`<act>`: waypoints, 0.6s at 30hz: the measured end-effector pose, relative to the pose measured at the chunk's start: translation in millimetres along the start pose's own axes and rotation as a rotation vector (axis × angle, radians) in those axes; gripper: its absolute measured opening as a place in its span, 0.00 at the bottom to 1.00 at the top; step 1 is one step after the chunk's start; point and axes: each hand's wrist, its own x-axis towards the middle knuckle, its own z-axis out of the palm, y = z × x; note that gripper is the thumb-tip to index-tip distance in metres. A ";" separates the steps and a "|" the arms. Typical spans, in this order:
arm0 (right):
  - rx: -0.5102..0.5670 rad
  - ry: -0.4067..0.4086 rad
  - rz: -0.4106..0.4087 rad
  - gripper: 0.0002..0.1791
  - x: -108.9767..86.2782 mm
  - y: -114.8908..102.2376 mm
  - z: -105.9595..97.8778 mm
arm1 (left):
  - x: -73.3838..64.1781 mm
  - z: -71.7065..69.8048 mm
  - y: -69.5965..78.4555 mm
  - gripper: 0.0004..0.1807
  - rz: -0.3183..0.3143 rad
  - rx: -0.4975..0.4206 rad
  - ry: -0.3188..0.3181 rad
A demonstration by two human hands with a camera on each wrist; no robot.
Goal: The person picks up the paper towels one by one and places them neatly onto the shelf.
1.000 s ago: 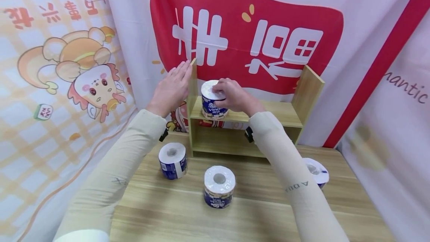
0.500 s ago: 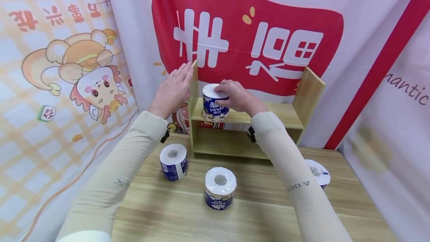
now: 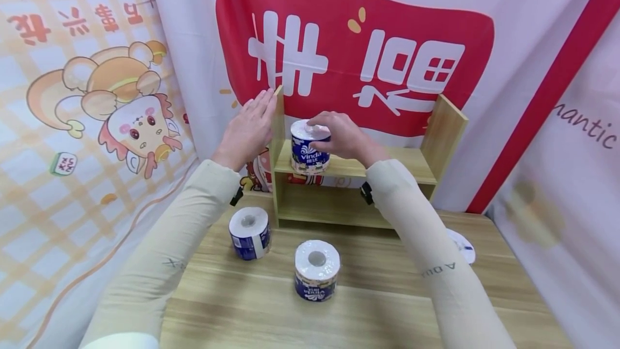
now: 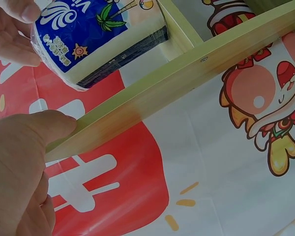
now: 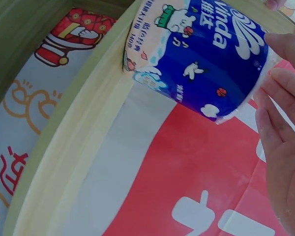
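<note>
my right grip (image 3: 341,136) is hovering at the top rim of a toilet roll (image 3: 306,158), fingers spread loosely with thumb and fingers standing apart; i'm not able to tell whether the tips are touching the wrapper. the roll is standing upright just below and left of that grip, on the upper shelf (image 3: 397,161), its base looking very close to the front edge. my left grip (image 3: 248,133) is clamped on the side panel (image 3: 279,123), thumb lying along its edge and fingers on the outer face. a slim gap is showing between panel and roll.

i'm judging this as the placing step. for a clean finish i'd be nudging the base back from the edge with flat fingers, checking that it's sitting level, then lifting straight up so the plastic isn't snagging. the left grip should be bracing the panel lightly, not pulling it.

below my grips, the near roll (image 3: 316,284) and the left roll (image 3: 248,246) are waiting on the bench (image 3: 378,316); i'd be keeping both sleeves above them.
</note>
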 end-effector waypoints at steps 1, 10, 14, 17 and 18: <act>-0.002 -0.001 0.001 0.32 -0.9 -0.6 -2.2 | 0.3 0.1 0.2 0.45 0.002 -0.002 0.003; 0.004 -0.030 0.027 0.35 -13.8 0.2 -23.7 | 2.4 3.3 -0.9 0.45 0.017 0.024 0.019; 0.003 -0.036 0.022 0.34 -23.2 1.5 -33.7 | 2.5 3.3 -1.2 0.44 0.022 0.028 0.018; -0.019 -0.050 0.031 0.34 -30.5 3.8 -41.3 | 1.8 2.7 -1.4 0.44 0.018 0.021 0.018; -0.027 -0.055 0.037 0.34 -32.9 5.0 -43.7 | 1.5 2.5 -1.5 0.44 0.016 0.018 0.016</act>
